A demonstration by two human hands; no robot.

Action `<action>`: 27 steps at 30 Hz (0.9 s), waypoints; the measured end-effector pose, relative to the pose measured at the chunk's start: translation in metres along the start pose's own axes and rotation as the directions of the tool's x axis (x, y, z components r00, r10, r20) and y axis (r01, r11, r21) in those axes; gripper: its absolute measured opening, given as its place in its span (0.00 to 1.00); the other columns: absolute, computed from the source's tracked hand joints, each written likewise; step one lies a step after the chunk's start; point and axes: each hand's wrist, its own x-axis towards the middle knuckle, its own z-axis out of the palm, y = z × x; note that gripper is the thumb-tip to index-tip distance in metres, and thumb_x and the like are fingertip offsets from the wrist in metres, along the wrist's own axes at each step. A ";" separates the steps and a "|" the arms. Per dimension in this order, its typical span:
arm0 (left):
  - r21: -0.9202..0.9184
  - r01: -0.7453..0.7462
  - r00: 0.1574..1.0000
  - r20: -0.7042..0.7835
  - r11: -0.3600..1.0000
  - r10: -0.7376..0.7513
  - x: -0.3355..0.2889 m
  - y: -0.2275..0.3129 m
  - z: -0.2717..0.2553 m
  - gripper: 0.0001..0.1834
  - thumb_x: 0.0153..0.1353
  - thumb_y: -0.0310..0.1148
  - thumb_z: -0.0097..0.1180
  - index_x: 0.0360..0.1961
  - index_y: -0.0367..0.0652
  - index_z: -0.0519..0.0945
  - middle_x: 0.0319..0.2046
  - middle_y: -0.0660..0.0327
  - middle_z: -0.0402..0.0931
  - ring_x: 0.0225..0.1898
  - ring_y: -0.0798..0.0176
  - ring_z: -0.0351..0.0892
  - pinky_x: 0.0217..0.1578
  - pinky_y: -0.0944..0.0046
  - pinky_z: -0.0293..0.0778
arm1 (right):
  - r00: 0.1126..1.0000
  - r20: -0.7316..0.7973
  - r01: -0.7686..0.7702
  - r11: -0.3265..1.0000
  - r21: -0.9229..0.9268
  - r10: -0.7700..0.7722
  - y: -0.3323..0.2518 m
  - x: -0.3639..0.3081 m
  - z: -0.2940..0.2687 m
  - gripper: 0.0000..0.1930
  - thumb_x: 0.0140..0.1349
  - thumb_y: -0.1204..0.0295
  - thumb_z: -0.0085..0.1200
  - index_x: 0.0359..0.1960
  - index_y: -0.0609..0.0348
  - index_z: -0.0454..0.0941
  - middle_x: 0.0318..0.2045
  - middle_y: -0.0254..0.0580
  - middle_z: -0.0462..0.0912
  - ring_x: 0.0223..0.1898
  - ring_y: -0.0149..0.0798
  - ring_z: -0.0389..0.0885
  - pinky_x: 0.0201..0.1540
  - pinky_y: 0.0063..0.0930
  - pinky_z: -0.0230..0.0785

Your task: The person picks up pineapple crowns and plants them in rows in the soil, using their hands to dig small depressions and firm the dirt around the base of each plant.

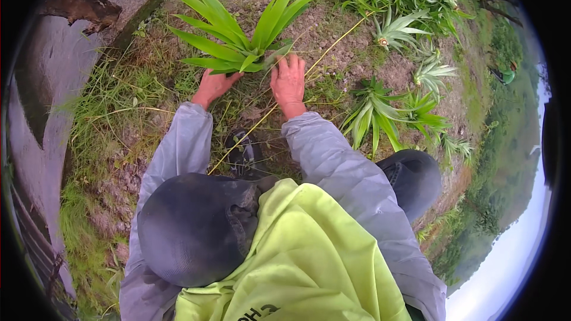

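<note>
Leaves of the large green plant [235, 38] hide some fingers of the left hand [215, 86]; what the right hand's [288, 83] fingertips touch is unclear. The left knee [193, 229] hides the yellow string's [259, 122] lower end. Only part of 1 dark shoe [239, 153] shows. The lower edge cuts off the lime shirt [291, 249]. A distant person [508, 75] is too small to make out.

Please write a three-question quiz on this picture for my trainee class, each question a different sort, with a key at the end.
1. True or false: the left hand is held well away from the large green plant.
2. What colour is the thin line running diagonally over the soil? A) red B) yellow C) blue
3. Fill in: the long sleeves are ____ in colour.

Key:
1. False: it is at the plant's lower part, as is the right hand.
2. B
3. grey
</note>
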 end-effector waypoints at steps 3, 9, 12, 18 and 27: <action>0.086 -0.002 1.000 -0.030 0.996 0.005 -0.009 0.004 0.005 0.17 0.61 0.31 0.66 0.52 0.41 0.83 0.48 0.50 0.84 0.50 0.41 0.81 0.51 0.48 0.76 | 0.990 0.138 0.024 0.995 0.099 -0.038 0.011 0.012 0.011 0.21 0.62 0.74 0.60 0.59 0.57 0.77 0.47 0.50 0.80 0.50 0.55 0.75 0.58 0.43 0.70; 0.136 0.123 0.989 0.062 0.983 -0.133 -0.015 -0.024 0.008 0.15 0.61 0.27 0.61 0.50 0.41 0.84 0.46 0.48 0.84 0.48 0.41 0.81 0.50 0.47 0.76 | 0.991 0.110 -0.105 0.962 0.254 0.079 0.006 -0.008 0.014 0.26 0.64 0.72 0.61 0.65 0.57 0.73 0.53 0.54 0.81 0.52 0.58 0.78 0.59 0.47 0.72; 0.099 0.103 0.993 0.046 0.990 -0.108 -0.013 -0.025 0.014 0.14 0.62 0.27 0.58 0.49 0.41 0.85 0.46 0.47 0.84 0.48 0.42 0.82 0.49 0.48 0.77 | 0.931 0.099 -0.356 0.812 0.462 0.351 0.006 -0.014 0.021 0.29 0.62 0.71 0.63 0.66 0.60 0.71 0.55 0.56 0.81 0.54 0.59 0.79 0.59 0.44 0.73; 0.147 -0.006 0.998 -0.063 0.989 0.015 -0.008 -0.031 0.018 0.15 0.63 0.29 0.59 0.52 0.41 0.84 0.48 0.49 0.84 0.48 0.43 0.83 0.50 0.49 0.77 | 0.805 0.239 -0.549 0.530 0.647 0.543 0.005 -0.013 0.018 0.26 0.60 0.70 0.66 0.60 0.63 0.76 0.55 0.55 0.81 0.56 0.58 0.79 0.61 0.45 0.72; -0.027 0.137 0.989 -0.046 0.990 -0.139 -0.025 -0.048 0.030 0.18 0.65 0.31 0.60 0.56 0.42 0.81 0.51 0.50 0.83 0.52 0.44 0.80 0.56 0.49 0.73 | 0.959 0.272 -0.115 0.988 0.107 0.082 0.015 0.001 0.040 0.13 0.57 0.70 0.66 0.45 0.56 0.86 0.48 0.46 0.84 0.51 0.53 0.79 0.54 0.45 0.74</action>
